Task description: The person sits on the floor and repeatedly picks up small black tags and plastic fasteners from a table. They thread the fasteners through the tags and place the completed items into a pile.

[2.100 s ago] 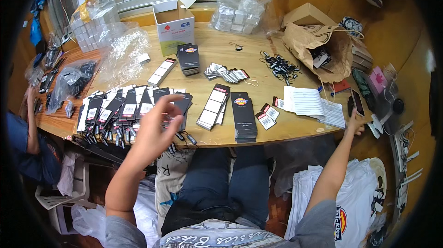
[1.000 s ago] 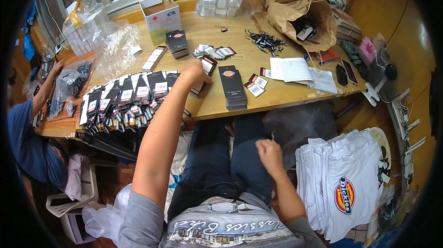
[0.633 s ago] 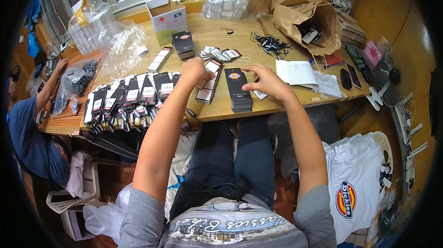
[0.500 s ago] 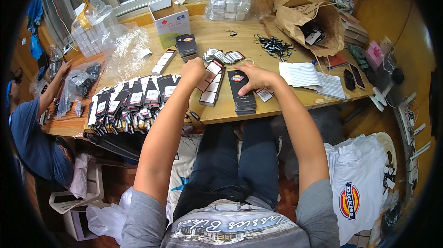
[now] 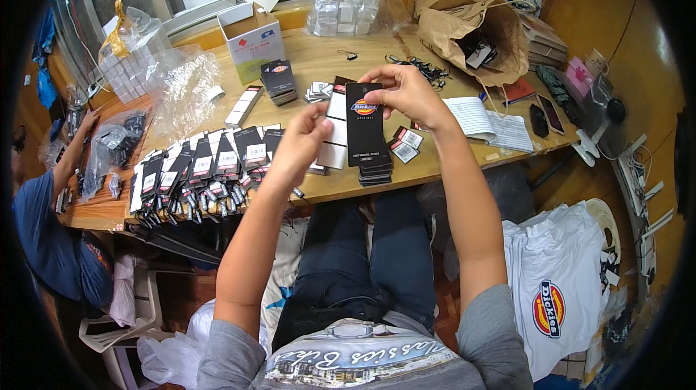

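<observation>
My left hand [image 5: 308, 133] pinches a long hang tag [image 5: 332, 156] with white panels and a red-and-black edge. A black hang tag [image 5: 365, 140] with a coloured logo hangs from the fingers of my right hand [image 5: 399, 93], at its top edge. The two tags are side by side, close together, above a stack of black tags [image 5: 375, 175] at the table's near edge. Right of that stack lie a few small barcode tags [image 5: 406, 143]. Behind my left hand is a pile of small tags [image 5: 319, 90], partly hidden.
Black tags with strings [image 5: 203, 162] fan out along the left front edge. Farther back stand another tag stack [image 5: 278, 85] and a carton [image 5: 254, 42]. A paper bag [image 5: 500, 35], black cords [image 5: 420, 65], a notebook [image 5: 507, 130] and phones lie right. A co-worker's arm [image 5: 69, 154] reaches in left.
My right hand has lifted a black tag off the near stack. My left hand has raised a white-panelled tag and brought it beside the black one. The view has shifted slightly.
</observation>
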Available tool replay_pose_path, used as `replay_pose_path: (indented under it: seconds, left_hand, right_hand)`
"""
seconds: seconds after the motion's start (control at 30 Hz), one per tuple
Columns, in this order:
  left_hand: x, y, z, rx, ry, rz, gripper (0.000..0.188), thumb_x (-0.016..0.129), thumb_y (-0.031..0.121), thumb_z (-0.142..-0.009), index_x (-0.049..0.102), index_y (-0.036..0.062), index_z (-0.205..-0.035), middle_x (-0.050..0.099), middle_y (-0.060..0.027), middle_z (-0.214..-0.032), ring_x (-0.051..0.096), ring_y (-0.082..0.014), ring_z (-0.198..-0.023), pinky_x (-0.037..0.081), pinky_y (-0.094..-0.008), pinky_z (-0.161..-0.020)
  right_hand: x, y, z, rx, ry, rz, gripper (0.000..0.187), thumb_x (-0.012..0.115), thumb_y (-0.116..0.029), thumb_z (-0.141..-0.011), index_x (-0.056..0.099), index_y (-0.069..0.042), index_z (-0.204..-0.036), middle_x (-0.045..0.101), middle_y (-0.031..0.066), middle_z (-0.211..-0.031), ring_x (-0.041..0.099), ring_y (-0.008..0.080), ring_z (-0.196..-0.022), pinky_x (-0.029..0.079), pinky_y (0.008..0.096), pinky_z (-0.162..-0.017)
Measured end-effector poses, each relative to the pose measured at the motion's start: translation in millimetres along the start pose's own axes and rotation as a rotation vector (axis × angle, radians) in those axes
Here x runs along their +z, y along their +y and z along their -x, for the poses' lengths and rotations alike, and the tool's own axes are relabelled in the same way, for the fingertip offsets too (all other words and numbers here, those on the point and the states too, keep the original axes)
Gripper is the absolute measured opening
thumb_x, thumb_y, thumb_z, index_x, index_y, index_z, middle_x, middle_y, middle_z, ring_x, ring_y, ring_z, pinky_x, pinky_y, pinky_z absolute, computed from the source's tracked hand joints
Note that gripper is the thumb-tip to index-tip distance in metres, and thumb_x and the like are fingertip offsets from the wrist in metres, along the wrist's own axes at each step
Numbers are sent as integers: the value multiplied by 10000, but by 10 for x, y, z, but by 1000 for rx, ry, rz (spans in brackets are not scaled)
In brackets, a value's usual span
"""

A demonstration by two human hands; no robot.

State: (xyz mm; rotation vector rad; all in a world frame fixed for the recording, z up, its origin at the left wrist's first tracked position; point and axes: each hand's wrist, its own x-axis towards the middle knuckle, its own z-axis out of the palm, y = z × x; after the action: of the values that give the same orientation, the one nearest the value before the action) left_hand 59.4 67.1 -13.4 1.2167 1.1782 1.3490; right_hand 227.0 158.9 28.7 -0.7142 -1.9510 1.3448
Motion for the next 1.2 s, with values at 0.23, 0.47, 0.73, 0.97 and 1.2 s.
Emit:
replay_pose_path:
  seconds: [0.23,0.47,0.73,0.97,1.2]
  left_hand:
    - [331,-222,351,8,16,164,94,490,59,-816,470,-10,-877,573,-44,-702,510,-61,-613,393,-177,-538]
    - [332,-326,693,-123,37,290,45,450,23,-823,413,41,-841,565,-54,-762,516,-62,-672,406,-185,-622]
    - [355,-532,721,40,143,196,179,441,31,-834,414,-18,-1004,570,-78,-829,530,-71,-720,420,-187,-629]
    - [509,-584,757,113,97,199,272,483,-8,-804,424,-49,-1066,575,-77,-864,532,-68,-762,430,-181,-663]
    - [374,-617,782,-14,135,301,305,527,-37,-763,429,-64,-1051,583,-91,-898,553,-89,-792,446,-199,-703]
  right_hand:
    - [-171,304,302,91,84,319,324,634,-23,-657,564,-64,-970,553,37,-766,514,112,-655,444,230,-575]
    - [-532,740,246,210,-259,1009,528,706,-27,-534,559,-258,-986,419,79,-1090,369,274,-1012,329,326,-899]
    - [-550,556,296,146,-39,366,207,644,33,-590,536,-5,-763,561,45,-707,525,126,-668,433,228,-640]
    - [326,155,821,-190,-9,302,87,630,-2,-642,578,8,-711,560,53,-664,520,93,-579,416,223,-551]
    - [-281,714,-20,12,342,724,137,589,-98,-696,615,-34,-815,595,150,-756,573,273,-705,446,305,-633]
